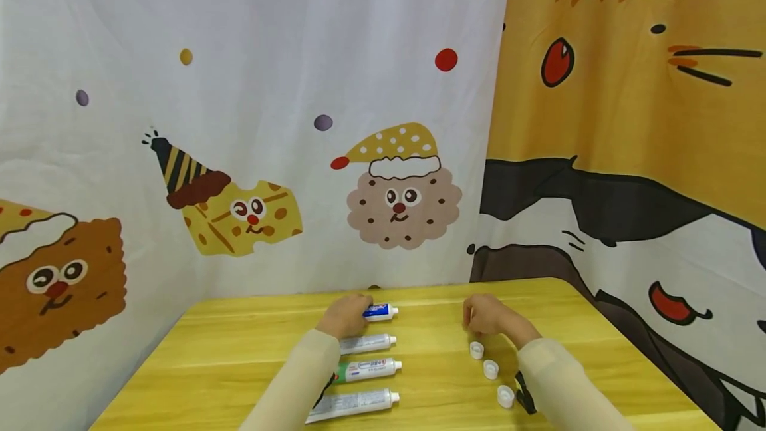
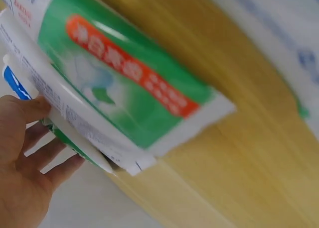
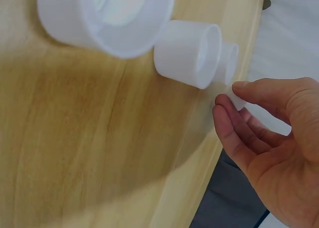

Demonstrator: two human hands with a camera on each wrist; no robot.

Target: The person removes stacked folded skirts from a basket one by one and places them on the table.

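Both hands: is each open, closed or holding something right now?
Left hand: closed, holding the blue-and-white tube.
Right hand: closed, pinching a white cap.

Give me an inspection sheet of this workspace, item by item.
Surface: yellow wood-grain table.
Job's things: blue-and-white tube and three other tubes, uncapped, nozzles to the right; three white caps to their right.
Clutter: dark piece by the right sleeve, unclear what.
Left hand: grips the blue-and-white tube.
Right hand: pinches a small white piece, mostly hidden, likely another cap.
Cables: nothing seen.
Surroundings: cartoon-print fabric behind the table.
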